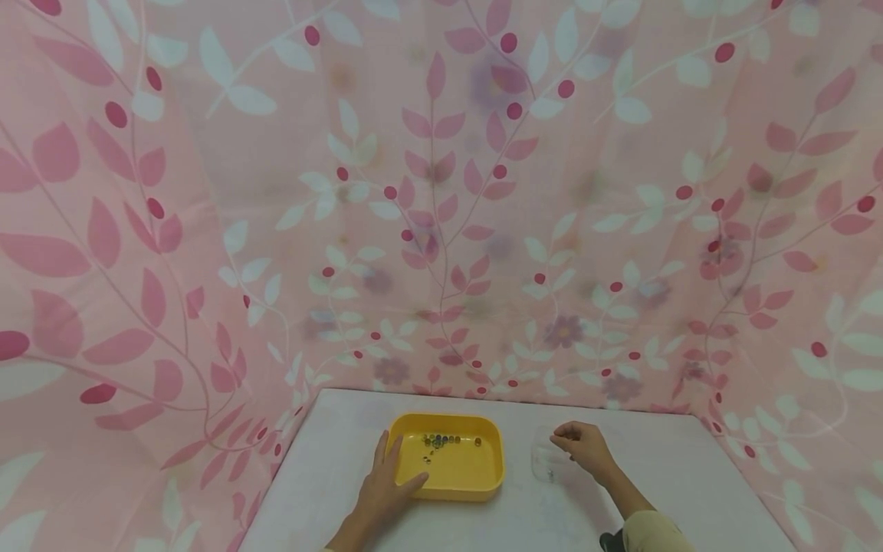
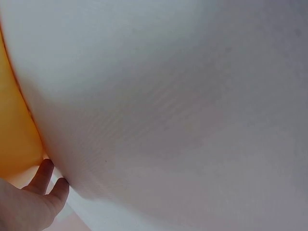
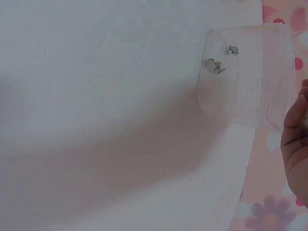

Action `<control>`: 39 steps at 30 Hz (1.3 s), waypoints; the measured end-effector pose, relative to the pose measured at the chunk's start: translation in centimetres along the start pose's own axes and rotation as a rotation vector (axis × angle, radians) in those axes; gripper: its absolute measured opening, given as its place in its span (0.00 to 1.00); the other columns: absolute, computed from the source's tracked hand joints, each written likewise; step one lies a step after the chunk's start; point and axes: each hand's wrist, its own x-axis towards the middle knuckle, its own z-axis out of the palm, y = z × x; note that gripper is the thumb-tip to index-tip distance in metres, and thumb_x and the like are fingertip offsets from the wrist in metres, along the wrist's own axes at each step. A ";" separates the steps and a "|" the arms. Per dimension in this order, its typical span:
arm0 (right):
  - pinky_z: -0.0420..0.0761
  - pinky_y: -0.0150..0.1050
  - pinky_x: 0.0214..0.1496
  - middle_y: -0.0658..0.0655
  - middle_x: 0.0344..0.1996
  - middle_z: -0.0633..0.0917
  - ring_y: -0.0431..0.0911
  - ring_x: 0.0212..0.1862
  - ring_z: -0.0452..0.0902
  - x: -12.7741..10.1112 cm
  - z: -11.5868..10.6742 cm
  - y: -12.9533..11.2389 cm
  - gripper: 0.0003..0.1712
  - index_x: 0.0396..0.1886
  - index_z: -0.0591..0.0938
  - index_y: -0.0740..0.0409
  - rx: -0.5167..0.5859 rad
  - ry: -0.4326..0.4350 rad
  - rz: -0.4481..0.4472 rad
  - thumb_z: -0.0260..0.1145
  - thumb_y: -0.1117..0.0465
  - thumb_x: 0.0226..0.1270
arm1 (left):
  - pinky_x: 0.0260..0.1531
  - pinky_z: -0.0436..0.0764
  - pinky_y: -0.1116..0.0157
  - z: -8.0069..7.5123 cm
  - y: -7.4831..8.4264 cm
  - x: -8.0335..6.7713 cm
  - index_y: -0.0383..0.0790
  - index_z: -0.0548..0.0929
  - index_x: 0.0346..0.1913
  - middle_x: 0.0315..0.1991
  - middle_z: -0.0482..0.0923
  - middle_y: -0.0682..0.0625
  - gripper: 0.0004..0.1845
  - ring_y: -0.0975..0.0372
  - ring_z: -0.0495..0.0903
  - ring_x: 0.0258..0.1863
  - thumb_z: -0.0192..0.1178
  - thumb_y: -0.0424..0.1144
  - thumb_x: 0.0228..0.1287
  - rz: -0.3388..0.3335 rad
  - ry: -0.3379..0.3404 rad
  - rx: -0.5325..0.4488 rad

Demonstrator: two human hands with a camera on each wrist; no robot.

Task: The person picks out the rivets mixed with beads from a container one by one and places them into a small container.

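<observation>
A yellow tray with small multicoloured beads stands upright near a clear box holding silvery pieces.

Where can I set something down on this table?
Bare patches: the white tabletop right of the right hand, and left of the left hand. Only a narrow strip separates the yellow tray from the clear container. Crowded: the tray's far half, with small beads.

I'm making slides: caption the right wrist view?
Clear box holding small silvery pieces, the right grip near its rim.
</observation>
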 end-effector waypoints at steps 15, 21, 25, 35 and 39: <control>0.77 0.35 0.27 0.56 0.28 0.85 0.41 0.28 0.75 -0.2 0.0 0.2 0.07 0.37 0.85 0.64 0.002 0.003 -0.016 0.71 0.64 0.62 | 0.58 0.73 0.39 -0.1 0.0 0.0 0.46 0.58 0.77 0.80 0.40 0.43 0.52 0.39 0.72 0.64 0.66 0.66 0.55 -0.002 0.004 0.005; 0.78 0.34 0.27 0.55 0.28 0.86 0.40 0.29 0.76 -0.2 0.0 0.2 0.08 0.37 0.85 0.64 -0.007 0.001 -0.009 0.71 0.63 0.62 | 0.56 0.74 0.38 -0.2 0.2 -0.2 0.45 0.59 0.77 0.80 0.40 0.42 0.52 0.38 0.73 0.61 0.65 0.67 0.55 0.004 -0.002 0.011; 0.78 0.34 0.28 0.55 0.30 0.86 0.40 0.30 0.76 -0.2 0.0 0.2 0.10 0.38 0.86 0.63 -0.025 0.005 -0.001 0.72 0.61 0.61 | 0.57 0.73 0.38 -0.2 0.2 -0.2 0.45 0.58 0.77 0.80 0.40 0.43 0.52 0.38 0.73 0.61 0.65 0.67 0.55 0.001 -0.004 0.016; 0.77 0.33 0.28 0.54 0.29 0.86 0.40 0.30 0.76 -0.1 0.1 0.4 0.09 0.37 0.86 0.62 -0.022 0.012 0.001 0.73 0.61 0.61 | 0.57 0.73 0.37 -0.2 0.3 -0.2 0.46 0.58 0.77 0.81 0.39 0.44 0.52 0.37 0.72 0.62 0.66 0.66 0.55 -0.010 -0.011 0.008; 0.77 0.34 0.28 0.55 0.29 0.86 0.41 0.30 0.76 0.0 0.1 0.5 0.09 0.36 0.86 0.62 -0.024 0.015 -0.001 0.73 0.61 0.60 | 0.56 0.73 0.37 -0.2 0.3 -0.3 0.45 0.58 0.77 0.81 0.40 0.43 0.52 0.37 0.73 0.61 0.66 0.66 0.55 -0.010 -0.011 0.008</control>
